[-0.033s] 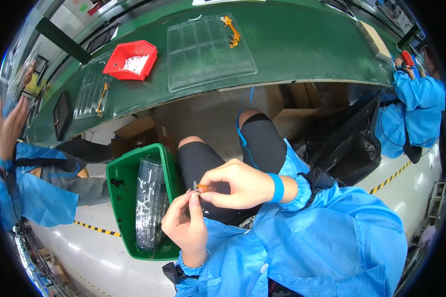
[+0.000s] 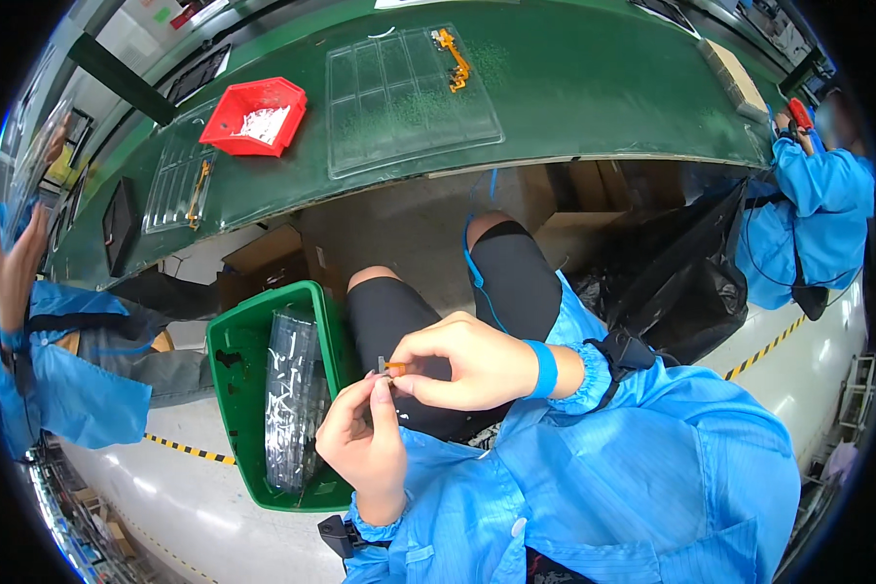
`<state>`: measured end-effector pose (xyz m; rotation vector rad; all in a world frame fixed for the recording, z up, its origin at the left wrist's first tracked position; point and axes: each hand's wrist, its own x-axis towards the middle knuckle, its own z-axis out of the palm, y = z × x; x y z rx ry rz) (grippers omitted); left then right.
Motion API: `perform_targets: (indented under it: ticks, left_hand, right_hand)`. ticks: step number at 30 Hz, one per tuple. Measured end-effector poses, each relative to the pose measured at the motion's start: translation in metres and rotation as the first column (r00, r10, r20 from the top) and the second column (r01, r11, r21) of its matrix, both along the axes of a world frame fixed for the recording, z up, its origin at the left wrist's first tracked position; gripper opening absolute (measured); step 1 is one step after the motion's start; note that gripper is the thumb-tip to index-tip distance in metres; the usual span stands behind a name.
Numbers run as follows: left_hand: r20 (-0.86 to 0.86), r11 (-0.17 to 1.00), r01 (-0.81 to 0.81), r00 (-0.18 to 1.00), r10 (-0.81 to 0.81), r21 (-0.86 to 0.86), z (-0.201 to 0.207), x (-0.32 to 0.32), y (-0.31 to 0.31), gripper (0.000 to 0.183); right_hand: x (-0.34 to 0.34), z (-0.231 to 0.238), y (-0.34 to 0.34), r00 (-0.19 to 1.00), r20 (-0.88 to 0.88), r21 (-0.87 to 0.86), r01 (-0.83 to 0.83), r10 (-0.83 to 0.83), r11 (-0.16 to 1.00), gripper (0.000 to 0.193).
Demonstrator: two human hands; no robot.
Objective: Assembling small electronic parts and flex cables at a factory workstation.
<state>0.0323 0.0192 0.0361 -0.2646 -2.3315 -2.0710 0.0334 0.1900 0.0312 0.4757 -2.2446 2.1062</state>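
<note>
Over my lap, my left hand and my right hand meet fingertip to fingertip. Both are closed in a pinch on a small orange flex cable with a greyish end. Most of it is covered by my fingers. Another orange flex cable lies on a clear compartment tray on the green table ahead. A wristband with a blue cord circles my right wrist.
A green bin with clear plastic trays stands left of my legs. On the green table are a red bin of white pieces and a smaller clear tray. A black bag hangs at right. Co-workers sit either side.
The orange flex cable between my fingertips has tilted slightly and looks thinner. My hands stay in nearly the same place.
</note>
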Motion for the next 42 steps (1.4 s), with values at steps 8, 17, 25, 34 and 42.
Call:
perform_targets:
  ticks: [8,17,25,34,42]
  left_hand:
    - [0.092,0.995,0.043,0.994,-0.051,0.088,0.006,-0.003,-0.003,0.011]
    - [0.055,0.998,0.031,0.998,-0.035,0.056,0.005,-0.007,-0.001,0.013]
    - [0.046,1.000,0.022,0.999,-0.022,0.013,0.003,-0.007,-0.002,0.015]
    - [-0.072,0.996,0.061,0.995,-0.066,-0.061,-0.007,-0.008,-0.004,0.013]
    - [-0.243,0.989,0.005,0.969,-0.041,-0.149,-0.010,-0.005,0.008,0.012]
  right_hand:
    - [-0.001,-0.008,-0.001,0.990,0.132,-0.197,-0.027,0.054,0.980,0.019]
    - [-0.003,-0.010,0.000,0.997,0.065,-0.120,-0.025,0.033,0.992,0.020]
    - [-0.002,-0.011,-0.001,0.995,0.102,-0.125,-0.009,0.022,0.992,0.020]
    - [-0.001,-0.010,0.002,0.994,0.105,-0.125,0.004,0.009,0.992,0.018]
    - [0.007,-0.006,0.008,0.990,0.137,-0.222,0.020,0.011,0.975,0.015]
